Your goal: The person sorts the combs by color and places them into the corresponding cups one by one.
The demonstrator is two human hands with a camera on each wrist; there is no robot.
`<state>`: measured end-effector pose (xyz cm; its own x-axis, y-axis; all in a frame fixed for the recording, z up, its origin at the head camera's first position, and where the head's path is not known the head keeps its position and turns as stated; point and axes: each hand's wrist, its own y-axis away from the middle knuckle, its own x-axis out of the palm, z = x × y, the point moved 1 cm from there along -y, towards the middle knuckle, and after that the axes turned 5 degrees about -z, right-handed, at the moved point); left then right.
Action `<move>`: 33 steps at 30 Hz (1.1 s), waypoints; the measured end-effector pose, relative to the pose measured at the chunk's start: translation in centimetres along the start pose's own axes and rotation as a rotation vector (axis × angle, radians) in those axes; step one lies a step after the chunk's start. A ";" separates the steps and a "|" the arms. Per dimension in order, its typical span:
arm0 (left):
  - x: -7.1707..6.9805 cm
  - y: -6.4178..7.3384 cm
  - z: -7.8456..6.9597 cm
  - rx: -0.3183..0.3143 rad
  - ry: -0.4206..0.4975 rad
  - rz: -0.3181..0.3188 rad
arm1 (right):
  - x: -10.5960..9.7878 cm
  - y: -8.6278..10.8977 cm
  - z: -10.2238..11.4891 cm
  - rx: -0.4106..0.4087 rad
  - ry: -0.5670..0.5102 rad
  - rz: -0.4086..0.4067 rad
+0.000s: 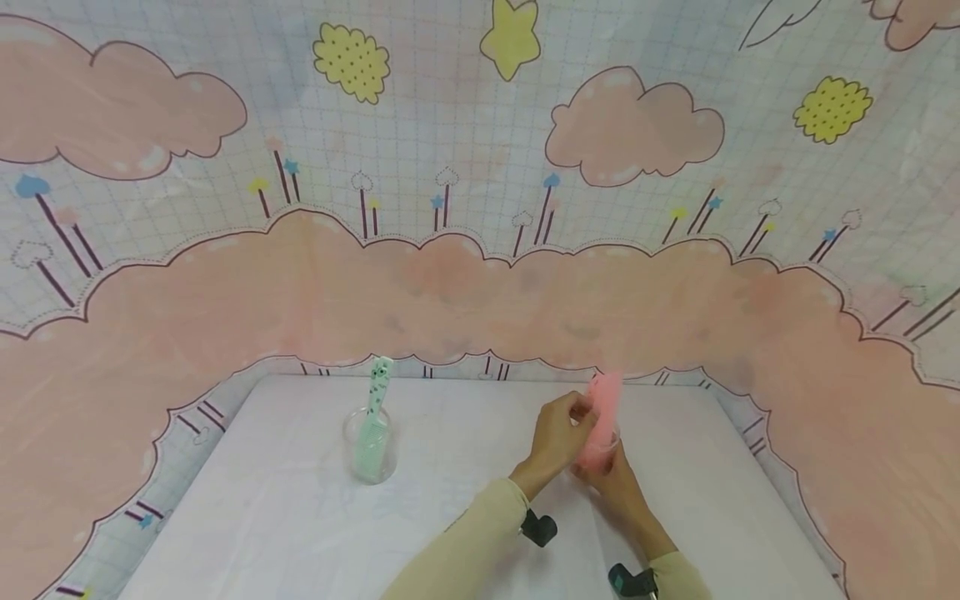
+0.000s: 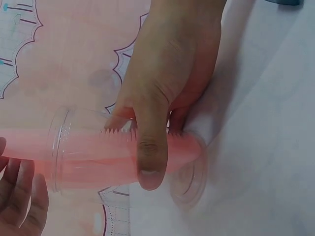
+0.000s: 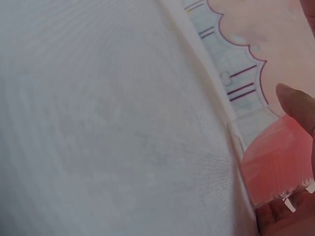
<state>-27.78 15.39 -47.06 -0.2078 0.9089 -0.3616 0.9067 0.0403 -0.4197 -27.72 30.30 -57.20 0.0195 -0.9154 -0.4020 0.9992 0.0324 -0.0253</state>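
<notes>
A pink comb (image 1: pixel 606 408) stands handle up in a clear cup (image 2: pixel 61 162) near the table's far edge, right of centre. My left hand (image 1: pixel 558 433) pinches the comb's handle above the cup's rim; its fingers (image 2: pixel 19 196) show at the left edge of the left wrist view. Lower down, my right hand (image 1: pixel 618 492) grips the cup, its thumb (image 2: pixel 150 157) across the wall. In the right wrist view the comb's toothed head (image 3: pixel 280 162) shows through the cup, between the right thumb and fingers.
To the left on the white table (image 1: pixel 300 525), a second clear cup (image 1: pixel 386 467) holds a mint green comb (image 1: pixel 378 387) with a dark-spotted handle. A cloud-patterned cloth (image 1: pixel 450 292) hangs behind the table and shows along its sides.
</notes>
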 end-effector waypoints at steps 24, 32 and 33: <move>-1.3 0.3 1.3 -0.021 0.039 0.039 | 0.6 -0.9 -0.1 -0.033 -0.006 0.005; -2.4 0.7 1.5 -0.017 0.047 0.040 | 0.4 -0.1 -0.1 0.018 0.043 -0.013; -2.5 0.8 1.5 -0.018 0.045 0.043 | 0.3 0.0 -0.1 0.022 0.053 -0.017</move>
